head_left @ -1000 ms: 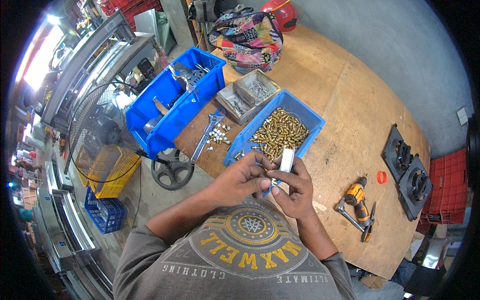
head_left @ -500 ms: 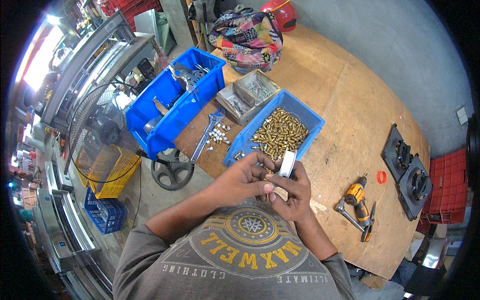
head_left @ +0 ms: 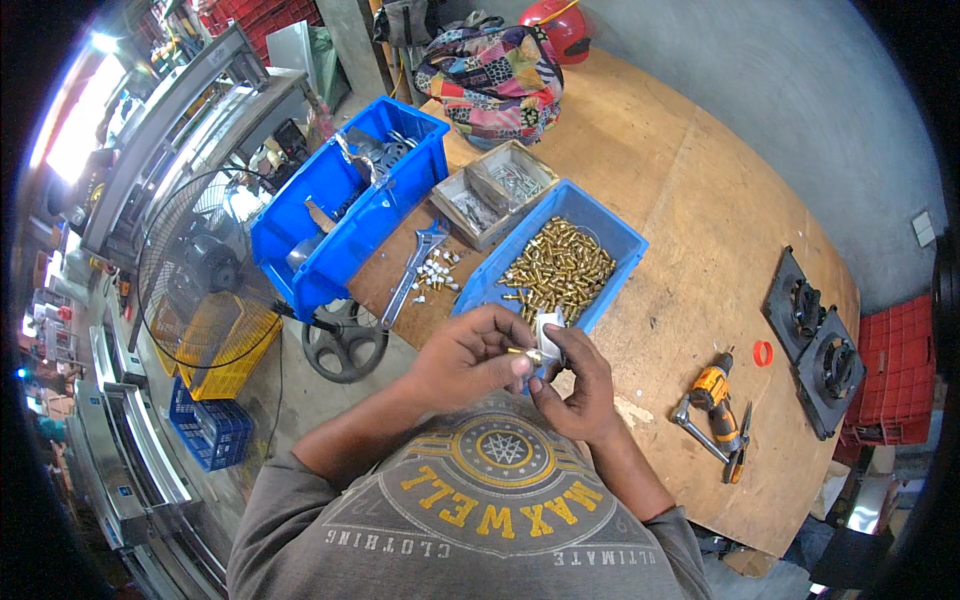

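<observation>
My left hand (head_left: 470, 352) pinches a small brass fitting (head_left: 531, 353) between thumb and fingertips, above the near edge of the table. Close beside it, my right hand (head_left: 583, 388) grips a white spool of thread seal tape (head_left: 550, 335), its fingers curled at the spool's side. Whether tape runs between spool and fitting is too small to tell. Just beyond both hands, a light blue bin (head_left: 626, 262) holds a heap of similar brass fittings (head_left: 562, 266). Small white pieces (head_left: 436, 273) lie to the left of this bin, next to an adjustable wrench (head_left: 411, 277).
A wooden box (head_left: 482, 239) of screws and a deep blue bin (head_left: 352, 262) stand beyond the wrench. To the right lie a cordless drill (head_left: 712, 388), pliers (head_left: 738, 455), an orange ring (head_left: 763, 354) and black burner plates (head_left: 815, 345). A patchwork bag (head_left: 490, 85) sits at the back.
The white spool has shifted left and slightly down, turning with my right hand's fingers. Both hands have drawn closer together, and the brass fitting now shows more plainly.
</observation>
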`<state>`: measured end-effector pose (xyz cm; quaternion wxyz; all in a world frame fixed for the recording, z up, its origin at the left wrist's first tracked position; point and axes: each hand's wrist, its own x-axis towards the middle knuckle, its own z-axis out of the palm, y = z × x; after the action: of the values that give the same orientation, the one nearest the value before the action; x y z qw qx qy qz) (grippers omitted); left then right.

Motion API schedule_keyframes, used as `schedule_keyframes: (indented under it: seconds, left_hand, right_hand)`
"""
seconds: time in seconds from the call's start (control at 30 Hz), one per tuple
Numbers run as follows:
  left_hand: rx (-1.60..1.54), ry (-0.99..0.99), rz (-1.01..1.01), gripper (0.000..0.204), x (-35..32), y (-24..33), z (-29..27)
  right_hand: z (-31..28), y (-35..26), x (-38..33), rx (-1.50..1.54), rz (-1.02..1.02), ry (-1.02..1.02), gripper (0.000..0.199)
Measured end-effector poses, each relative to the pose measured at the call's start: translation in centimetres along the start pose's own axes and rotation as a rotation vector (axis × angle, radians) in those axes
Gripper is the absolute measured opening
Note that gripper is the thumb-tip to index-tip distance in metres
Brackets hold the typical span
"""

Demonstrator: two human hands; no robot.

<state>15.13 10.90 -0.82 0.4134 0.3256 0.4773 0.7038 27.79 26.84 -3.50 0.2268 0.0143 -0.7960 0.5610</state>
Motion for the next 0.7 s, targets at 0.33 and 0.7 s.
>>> schedule_keyframes:
  seconds: [0.33, 0.7]
  left_hand:
    - [-0.344, 0.181, -0.075, 0.021, 1.8, -1.3, -1.2]
    - [0.562, 0.321, 0.235, 0.014, 2.0, -3.4, -1.2]
  right_hand:
    - [1.7, -1.5, 0.1, -0.104, 0.272, -0.046, 0.067]
    - [-0.6, -4.2, 0.5, 0.516, 0.434, -0.055, 0.074]
